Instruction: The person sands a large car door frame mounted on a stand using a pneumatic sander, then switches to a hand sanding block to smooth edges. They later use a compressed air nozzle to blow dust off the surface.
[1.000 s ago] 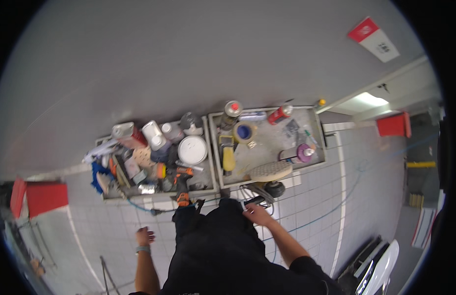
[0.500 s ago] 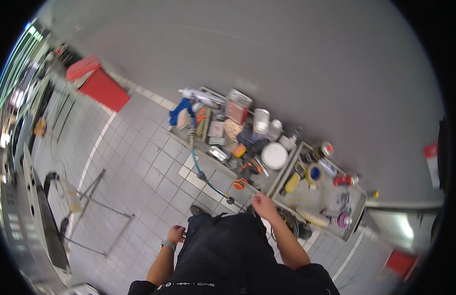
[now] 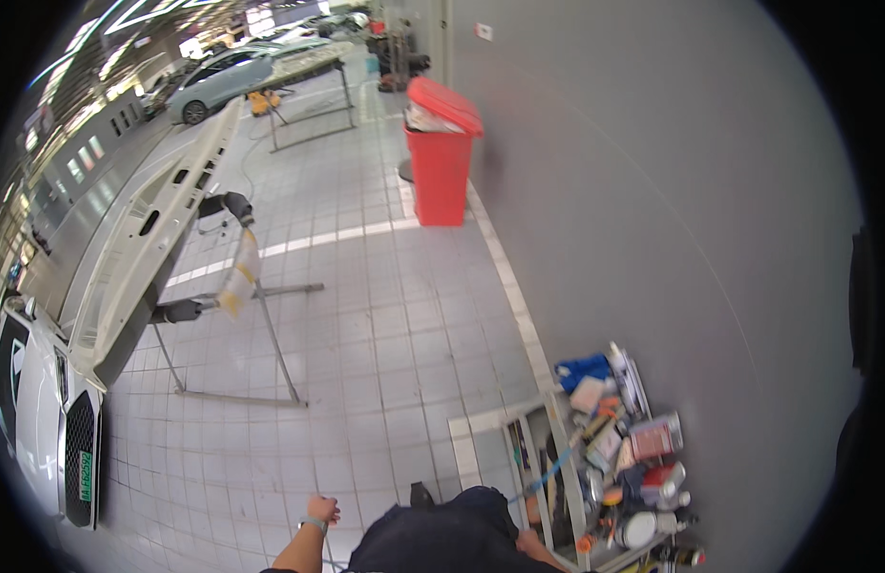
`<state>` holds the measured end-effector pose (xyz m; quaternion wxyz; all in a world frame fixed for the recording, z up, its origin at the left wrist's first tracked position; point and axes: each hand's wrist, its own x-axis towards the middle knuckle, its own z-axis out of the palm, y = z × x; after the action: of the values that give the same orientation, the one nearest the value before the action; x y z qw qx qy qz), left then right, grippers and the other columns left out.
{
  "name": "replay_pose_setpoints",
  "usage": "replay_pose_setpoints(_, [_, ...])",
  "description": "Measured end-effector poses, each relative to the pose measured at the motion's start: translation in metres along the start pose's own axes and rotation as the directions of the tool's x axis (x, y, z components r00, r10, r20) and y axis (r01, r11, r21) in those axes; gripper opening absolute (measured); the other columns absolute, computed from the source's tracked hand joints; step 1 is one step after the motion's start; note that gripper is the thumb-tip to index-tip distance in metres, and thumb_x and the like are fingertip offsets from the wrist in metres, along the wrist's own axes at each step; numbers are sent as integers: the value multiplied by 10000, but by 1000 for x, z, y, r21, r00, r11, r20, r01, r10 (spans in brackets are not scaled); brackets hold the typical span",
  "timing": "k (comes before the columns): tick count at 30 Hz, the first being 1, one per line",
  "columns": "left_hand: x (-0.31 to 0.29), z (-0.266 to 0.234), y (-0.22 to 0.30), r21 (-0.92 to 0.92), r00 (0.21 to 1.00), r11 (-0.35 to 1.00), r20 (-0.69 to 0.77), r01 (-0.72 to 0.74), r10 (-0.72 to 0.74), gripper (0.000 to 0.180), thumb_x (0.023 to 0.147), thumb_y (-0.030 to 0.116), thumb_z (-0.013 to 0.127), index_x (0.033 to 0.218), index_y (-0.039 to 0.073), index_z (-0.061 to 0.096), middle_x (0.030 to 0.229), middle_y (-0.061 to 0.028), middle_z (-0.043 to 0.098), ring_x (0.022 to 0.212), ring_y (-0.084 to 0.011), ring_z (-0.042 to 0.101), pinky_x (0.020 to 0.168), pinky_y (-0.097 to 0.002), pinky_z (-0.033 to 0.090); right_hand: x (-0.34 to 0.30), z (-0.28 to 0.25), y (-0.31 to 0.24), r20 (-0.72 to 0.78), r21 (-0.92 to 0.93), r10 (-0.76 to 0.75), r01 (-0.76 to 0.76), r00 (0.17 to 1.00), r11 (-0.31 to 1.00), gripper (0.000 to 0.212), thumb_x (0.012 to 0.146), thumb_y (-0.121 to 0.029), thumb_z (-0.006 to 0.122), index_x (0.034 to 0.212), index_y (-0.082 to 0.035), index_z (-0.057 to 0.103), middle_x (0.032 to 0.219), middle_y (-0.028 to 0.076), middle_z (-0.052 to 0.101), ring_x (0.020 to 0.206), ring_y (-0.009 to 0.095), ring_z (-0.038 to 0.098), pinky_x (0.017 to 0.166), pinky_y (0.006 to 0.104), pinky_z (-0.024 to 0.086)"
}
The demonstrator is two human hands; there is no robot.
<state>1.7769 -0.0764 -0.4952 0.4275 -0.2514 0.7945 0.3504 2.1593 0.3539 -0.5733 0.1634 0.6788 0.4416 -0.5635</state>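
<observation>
My left hand, with a grey watch on its wrist, hangs over the tiled floor left of my body. Its fingers are loosely bent and apart, with nothing seen in them. My right hand is low on my right, against the near side of a grey tool cart; my body and the frame's low edge hide its fingers. A blue air hose runs across the cart beside that hand. Crowded on the cart are a blue cloth, a red and silver tin and a white-lidded tub.
A long pale car panel rests on a metal stand at the left. Behind it is a white car. A red bin with a raised lid stands by the grey wall. Another panel stand is farther off.
My view has swung left and up, bringing the panel, cars and bin into sight. The cart now sits at the lower right. My right hand is lower and mostly hidden.
</observation>
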Motion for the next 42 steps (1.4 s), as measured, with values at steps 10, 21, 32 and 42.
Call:
replay_pose_setpoints(10, [113,37,206,-96,977,995,203,-40,59,370,938,259,617,1167,-31,607,946,-152,728,700,-248,728,543,-384,600,71,75,-305,118,-210,47,-22,992,977,222,862,-198,633,919,13,676,770,148,678,667,305,693,526,447,515])
replay_pose_setpoints(21, [195,-60,345,-495,955,852,-130,169,-265,287,911,231,597,1076,8,672,836,-134,729,612,-222,705,482,-363,563,148,236,-835,353,-430,-399,526,846,734,185,910,-159,605,931,21,645,781,123,691,692,247,717,539,372,555])
replay_pose_setpoints(32, [392,-131,570,675,950,685,299,-275,86,343,920,334,544,938,63,753,931,-184,743,889,-337,714,824,-445,555,175,431,-1128,283,-427,-306,405,909,808,196,897,-188,642,906,6,665,822,142,724,677,272,716,552,400,560])
replay_pose_setpoints(42, [635,-303,1236,158,797,813,-166,-560,581,320,862,279,578,910,-6,714,822,-183,731,736,-291,719,704,-422,570,269,500,-1221,77,-345,42,-13,996,938,191,847,-156,656,925,16,687,849,152,701,704,278,687,610,441,541])
